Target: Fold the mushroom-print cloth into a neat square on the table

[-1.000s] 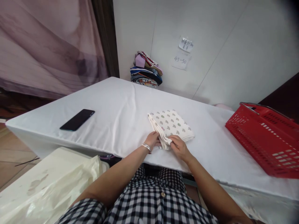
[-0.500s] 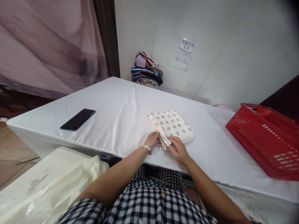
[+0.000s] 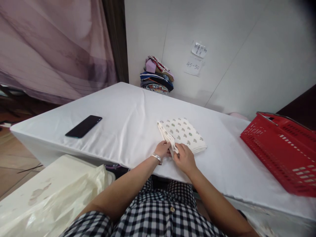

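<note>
A folded white cloth with grey mushroom-like prints and a few small green marks lies on the white-covered table. My left hand, with a silver bracelet at its wrist, pinches the cloth's near-left folded edge. Close beside it, my right hand is closed on the near corner of the same edge, its fingers bent over the layers. Those layers are slightly lifted and parted along the left side. My fingertips are partly hidden in the folds.
On the table's left lies a black phone. A red plastic basket stands at the right. Folded fabrics are stacked against the wall at the back. At lower left, a plastic bag lies over a cream surface.
My right hand has shifted slightly left along the cloth's edge, closer to my left hand, covering the near corner. My left hand keeps its grip. The view has shifted slightly.
</note>
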Tool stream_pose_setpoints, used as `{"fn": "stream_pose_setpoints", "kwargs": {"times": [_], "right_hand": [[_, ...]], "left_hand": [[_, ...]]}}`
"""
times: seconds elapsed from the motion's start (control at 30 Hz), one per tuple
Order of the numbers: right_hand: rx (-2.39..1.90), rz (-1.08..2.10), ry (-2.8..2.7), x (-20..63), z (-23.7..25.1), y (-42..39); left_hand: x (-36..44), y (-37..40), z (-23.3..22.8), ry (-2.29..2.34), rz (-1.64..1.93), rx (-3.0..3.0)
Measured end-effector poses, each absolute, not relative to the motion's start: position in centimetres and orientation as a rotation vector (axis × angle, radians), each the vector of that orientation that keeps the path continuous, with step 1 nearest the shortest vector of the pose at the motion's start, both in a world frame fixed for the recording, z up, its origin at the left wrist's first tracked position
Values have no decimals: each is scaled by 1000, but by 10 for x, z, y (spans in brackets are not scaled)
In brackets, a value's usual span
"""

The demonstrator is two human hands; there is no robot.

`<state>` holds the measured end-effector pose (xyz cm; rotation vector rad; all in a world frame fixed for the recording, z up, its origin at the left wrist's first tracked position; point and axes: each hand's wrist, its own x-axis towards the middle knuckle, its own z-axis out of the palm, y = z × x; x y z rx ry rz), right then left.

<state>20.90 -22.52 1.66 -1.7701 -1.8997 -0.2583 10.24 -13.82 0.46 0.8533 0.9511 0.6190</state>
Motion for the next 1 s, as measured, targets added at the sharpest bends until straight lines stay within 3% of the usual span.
{"fn": "stream_pose_setpoints", "kwargs": {"times": [1.0], "right_hand": [[-1822, -380, -2102, 215, 26, -221]], "left_hand": [[101, -136, 4, 938, 579, 871]]}}
